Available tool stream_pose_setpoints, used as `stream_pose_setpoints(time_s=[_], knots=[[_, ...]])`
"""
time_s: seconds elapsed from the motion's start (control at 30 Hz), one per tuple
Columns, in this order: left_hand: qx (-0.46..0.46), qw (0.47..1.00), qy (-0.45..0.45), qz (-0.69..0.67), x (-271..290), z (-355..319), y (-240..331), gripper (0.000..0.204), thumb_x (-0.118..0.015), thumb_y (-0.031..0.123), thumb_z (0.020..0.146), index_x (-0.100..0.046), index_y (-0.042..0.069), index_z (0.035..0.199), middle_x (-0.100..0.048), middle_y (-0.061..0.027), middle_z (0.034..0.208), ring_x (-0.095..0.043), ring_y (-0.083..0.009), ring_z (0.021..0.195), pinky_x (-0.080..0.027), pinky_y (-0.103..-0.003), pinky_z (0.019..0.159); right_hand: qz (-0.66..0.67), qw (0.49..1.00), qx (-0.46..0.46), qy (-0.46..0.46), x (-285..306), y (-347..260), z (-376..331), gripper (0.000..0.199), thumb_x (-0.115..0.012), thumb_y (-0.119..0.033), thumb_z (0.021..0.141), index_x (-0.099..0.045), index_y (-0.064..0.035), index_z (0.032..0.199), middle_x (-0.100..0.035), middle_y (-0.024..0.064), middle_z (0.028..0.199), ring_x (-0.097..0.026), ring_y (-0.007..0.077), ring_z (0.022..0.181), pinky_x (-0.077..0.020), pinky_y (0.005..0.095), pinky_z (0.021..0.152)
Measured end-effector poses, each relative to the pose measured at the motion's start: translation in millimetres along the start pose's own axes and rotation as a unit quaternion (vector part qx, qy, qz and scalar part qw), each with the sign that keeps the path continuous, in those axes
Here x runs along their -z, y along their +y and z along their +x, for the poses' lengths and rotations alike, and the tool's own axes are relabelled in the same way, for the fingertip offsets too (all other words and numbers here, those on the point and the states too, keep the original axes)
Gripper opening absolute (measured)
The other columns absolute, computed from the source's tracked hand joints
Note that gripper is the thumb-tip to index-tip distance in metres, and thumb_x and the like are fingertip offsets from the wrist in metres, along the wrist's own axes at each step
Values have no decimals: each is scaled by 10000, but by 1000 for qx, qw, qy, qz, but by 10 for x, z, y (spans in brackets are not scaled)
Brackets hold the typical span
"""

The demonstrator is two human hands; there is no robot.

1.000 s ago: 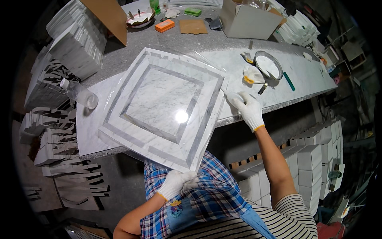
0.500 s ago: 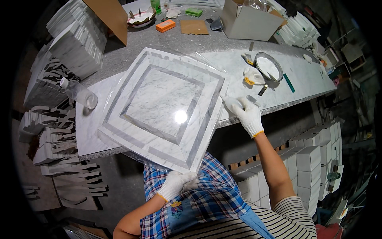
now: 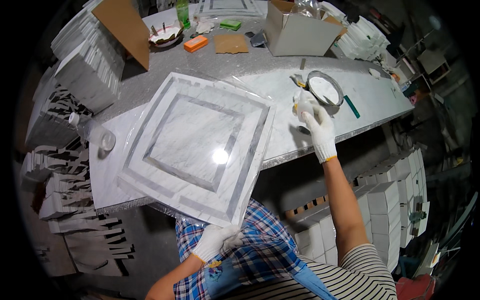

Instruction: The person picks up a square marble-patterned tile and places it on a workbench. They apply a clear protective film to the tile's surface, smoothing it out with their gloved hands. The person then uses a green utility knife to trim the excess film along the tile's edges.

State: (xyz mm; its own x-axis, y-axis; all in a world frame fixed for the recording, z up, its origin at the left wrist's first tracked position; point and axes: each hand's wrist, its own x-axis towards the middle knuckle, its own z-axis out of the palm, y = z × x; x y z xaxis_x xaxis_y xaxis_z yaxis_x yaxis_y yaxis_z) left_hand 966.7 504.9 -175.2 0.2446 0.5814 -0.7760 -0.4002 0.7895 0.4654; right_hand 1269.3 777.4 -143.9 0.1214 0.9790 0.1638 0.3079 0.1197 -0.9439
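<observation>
Grey stone dust covers the long workbench (image 3: 240,62), with cut marble pieces stacked at its left. Overhanging the near edge lies a film-wrapped square marble panel (image 3: 197,145); the gloved left hand (image 3: 215,241) rests just below its corner, fingers loosely curled, holding nothing. Unsupported, it could tip off. The right hand (image 3: 320,131) closes round a small white bottle (image 3: 303,100) beside the round tin (image 3: 325,89), which it might knock.

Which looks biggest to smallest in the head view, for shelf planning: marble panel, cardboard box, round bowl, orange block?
1. marble panel
2. cardboard box
3. round bowl
4. orange block
The box and block lie farther away, so they look smaller.
</observation>
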Motion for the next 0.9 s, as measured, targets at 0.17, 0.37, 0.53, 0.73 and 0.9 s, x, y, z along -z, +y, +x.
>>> stream_pose_setpoints(time_s=[0.17, 0.37, 0.53, 0.73, 0.9], knots=[[-12, 1000, -20, -10, 5, 28, -12, 305, -687, 88, 910, -588, -113, 1118, -671, -173, 891, -606, -172, 651, -511, -294, 583, -98, 987, 77, 99, 289, -95, 576, 370, -700, -250, 904, -677, -25, 1197, -709, 129, 1140, -670, 211, 1007, -508, 336, 884], [20, 1000, -14, 8, -58, -47, 99, 294, -677, 70, 910, -597, -104, 1133, -680, -170, 933, -641, -162, 717, -534, -270, 634, -295, 941, 35, 163, 559, 146, 1275, 467, -676, -445, 875, -714, -82, 1167, -725, 160, 1121, -687, 323, 1033, -513, 377, 898], [-7, 1000, -12, 21, -45, -29, 41, 309, -663, 65, 925, -611, -97, 1184, -705, -160, 1037, -700, -198, 825, -577, -280, 722, -379, 913, -18, 153, 635, 393, 1710, 474, -672, -475, 847, -719, -122, 1159, -727, 160, 1109, -685, 356, 1031, -520, 409, 891], [-63, 994, -55, 70, 40, 7, 31, 305, -681, 61, 918, -636, -64, 1192, -704, -113, 1096, -679, -178, 916, -542, -277, 802, -451, 883, -87, 96, 538, 447, 1934, 436, -660, -433, 847, -708, -119, 1146, -714, 190, 1111, -677, 383, 1038, -519, 441, 894], [-62, 994, -65, 56, 106, 43, 1, 295, -685, 61, 916, -642, -61, 1181, -700, -115, 1101, -679, -183, 917, -542, -278, 803, -500, 858, -105, 54, 421, 411, 1946, 436, -599, -425, 901, -667, -155, 1237, -686, 191, 1193, -648, 399, 1110, -511, 470, 943]])
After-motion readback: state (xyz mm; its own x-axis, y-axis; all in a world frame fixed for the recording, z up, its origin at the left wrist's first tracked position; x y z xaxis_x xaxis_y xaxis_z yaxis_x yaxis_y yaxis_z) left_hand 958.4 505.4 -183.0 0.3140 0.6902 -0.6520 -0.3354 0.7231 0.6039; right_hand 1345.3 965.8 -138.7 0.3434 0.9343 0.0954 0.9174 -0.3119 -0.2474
